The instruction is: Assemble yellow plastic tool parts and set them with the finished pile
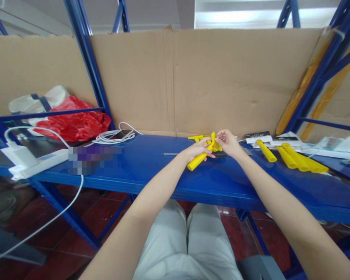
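Observation:
My left hand (199,149) is wrapped round a yellow tubular handle (197,161), its hollow end tilted down toward me. My right hand (227,142) has its fingers pinched together at the upper end of that handle; whatever lies between the fingertips is too small to make out. Behind and between my hands are more yellow plastic pieces (194,138), partly covered by my fingers. A screwdriver lies under my hands on the blue table, its thin metal shaft (169,154) pointing left and its black handle (220,154) to the right.
Several yellow tubular handles (289,157) lie at the right, beside black-and-white packets (258,137). A coiled white cable (113,137), a red plastic bag (75,120) and a white power strip (43,161) are at the left. A cardboard wall (221,77) closes the back of the blue table (151,167).

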A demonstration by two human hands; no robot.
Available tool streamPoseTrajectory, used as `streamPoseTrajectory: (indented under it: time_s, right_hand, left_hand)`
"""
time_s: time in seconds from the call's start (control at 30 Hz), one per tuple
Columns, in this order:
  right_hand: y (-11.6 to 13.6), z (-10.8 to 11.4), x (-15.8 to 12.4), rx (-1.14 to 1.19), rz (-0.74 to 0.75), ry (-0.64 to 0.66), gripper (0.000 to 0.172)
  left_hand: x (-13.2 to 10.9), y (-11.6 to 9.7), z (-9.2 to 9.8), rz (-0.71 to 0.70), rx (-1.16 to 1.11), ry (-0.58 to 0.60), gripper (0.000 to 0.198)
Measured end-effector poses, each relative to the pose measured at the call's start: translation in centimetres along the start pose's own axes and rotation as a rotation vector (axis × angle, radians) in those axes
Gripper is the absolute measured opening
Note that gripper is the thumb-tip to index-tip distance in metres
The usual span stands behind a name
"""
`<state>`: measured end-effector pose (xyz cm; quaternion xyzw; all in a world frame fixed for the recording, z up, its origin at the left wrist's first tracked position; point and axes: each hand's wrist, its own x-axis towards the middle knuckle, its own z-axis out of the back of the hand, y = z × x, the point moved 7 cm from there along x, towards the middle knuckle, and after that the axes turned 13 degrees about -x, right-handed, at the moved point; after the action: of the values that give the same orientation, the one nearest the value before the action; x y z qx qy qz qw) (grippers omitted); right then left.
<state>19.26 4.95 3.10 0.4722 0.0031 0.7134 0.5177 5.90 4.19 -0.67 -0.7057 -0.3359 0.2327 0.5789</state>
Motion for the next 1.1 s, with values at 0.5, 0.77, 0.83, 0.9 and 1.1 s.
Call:
streamPoseTrajectory:
  time_s: [0.5, 0.77, 0.83, 0.9, 1.1]
  right_hand:
    - [-1.8, 0.2, 0.3, 0.053, 0.003, -0.072, 0.031]
    - [-2.7, -0.5, -0.3, 0.231, -0.159, 0.074, 0.042]
    - [-2.8, -0.5, -0.4, 0.243, -0.191, 0.087, 0.044]
    - [-2.7, -0.4, -0.5, 0.244, -0.211, 0.088, 0.044]
    - [-2.2, -0.3, -0.7, 0.232, -0.250, 0.085, 0.039]
  left_hand:
    - [0.2, 0.1, 0.4, -0.018, 0.022, -0.009, 0.086]
    - [0.1, 0.0, 0.2, -0.019, 0.020, 0.011, 0.086]
    - [0.1, 0.0, 0.2, -0.021, 0.015, 0.013, 0.087]
    - [0.1, 0.1, 0.2, -0.015, 0.010, 0.009, 0.088]
    - [0.0, 0.1, 0.1, -0.016, -0.067, 0.020, 0.085]
